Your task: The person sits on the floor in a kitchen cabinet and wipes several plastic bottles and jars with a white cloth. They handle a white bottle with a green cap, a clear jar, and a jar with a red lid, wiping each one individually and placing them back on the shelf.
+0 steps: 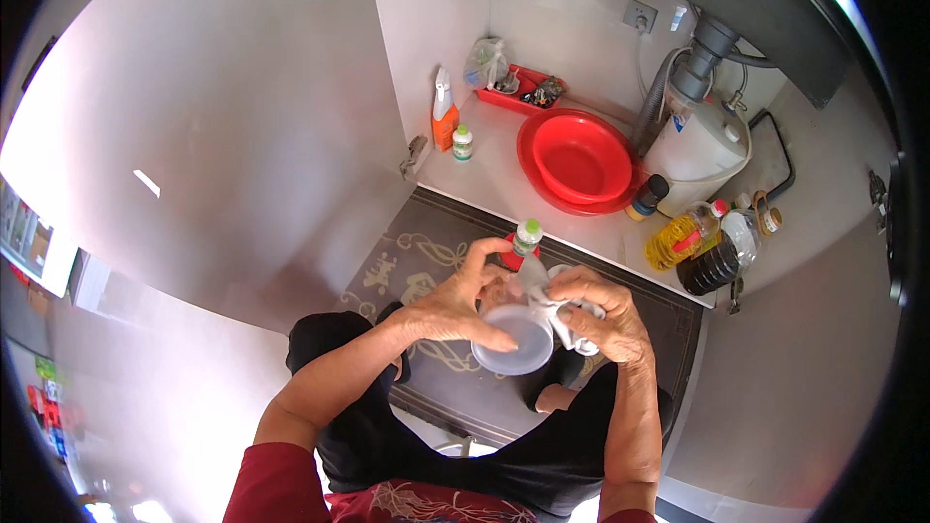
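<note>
My left hand (463, 305) is closed around a translucent round plastic container (518, 347), its thumb lying across the round end nearest me. In my right hand (605, 315) is a bunched white cloth (579, 327), pressed against the container's right side. Both hands are held above the floor mat, between my knees. Just beyond them stands a small bottle with a green cap (528, 230), with something red (510, 258) beside it, partly hidden by my left hand.
Ahead is an open cabinet with red basins (581, 157), a red tray (523, 102), an orange spray bottle (445, 121), a green-capped bottle (462, 143), a dark-lidded jar (647, 196), an oil bottle (678, 240), a dark-liquid bottle (712, 266) and a white tank (697, 140). A door (242, 136) stands left.
</note>
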A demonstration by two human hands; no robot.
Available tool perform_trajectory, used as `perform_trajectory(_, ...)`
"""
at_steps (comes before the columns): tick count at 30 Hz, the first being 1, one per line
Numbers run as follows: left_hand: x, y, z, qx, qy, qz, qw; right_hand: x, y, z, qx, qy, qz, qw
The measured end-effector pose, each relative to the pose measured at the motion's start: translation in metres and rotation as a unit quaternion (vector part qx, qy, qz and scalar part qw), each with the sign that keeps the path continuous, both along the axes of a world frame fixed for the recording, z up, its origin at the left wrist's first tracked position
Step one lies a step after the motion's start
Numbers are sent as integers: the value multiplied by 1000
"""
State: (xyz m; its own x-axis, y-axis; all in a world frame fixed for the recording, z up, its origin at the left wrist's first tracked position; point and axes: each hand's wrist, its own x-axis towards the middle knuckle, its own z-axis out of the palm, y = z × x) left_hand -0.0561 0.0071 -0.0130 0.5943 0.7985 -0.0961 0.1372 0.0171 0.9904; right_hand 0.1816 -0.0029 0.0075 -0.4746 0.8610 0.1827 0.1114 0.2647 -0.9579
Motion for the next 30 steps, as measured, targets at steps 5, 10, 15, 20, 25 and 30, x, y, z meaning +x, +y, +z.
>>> perform_trajectory(5, 7, -9, 1, -37, 30, -27, 998, -19, -5, 1, 56, -138, 27, 988)
perform_trajectory(10, 15, -13, -17, -9, 52, -64, 997, -45, -20, 8, 213, -257, 80, 939)
perform_trajectory(15, 22, -12, -17, -15, 35, -48, 998, -37, -2, -10, 117, -259, 38, 958)
perform_trajectory(20, 26, -12, -9, -51, -37, -27, 998, -20, 16, -14, -44, -216, -21, 975)
perform_trajectory(25, 19, -1, -19, -32, -37, -23, 999, 0, 17, -11, -120, -139, -46, 982)
perform_trajectory(30, 16, 6, -22, -62, -136, 42, 988, 5, 2, -19, 11, -44, -69, 997)
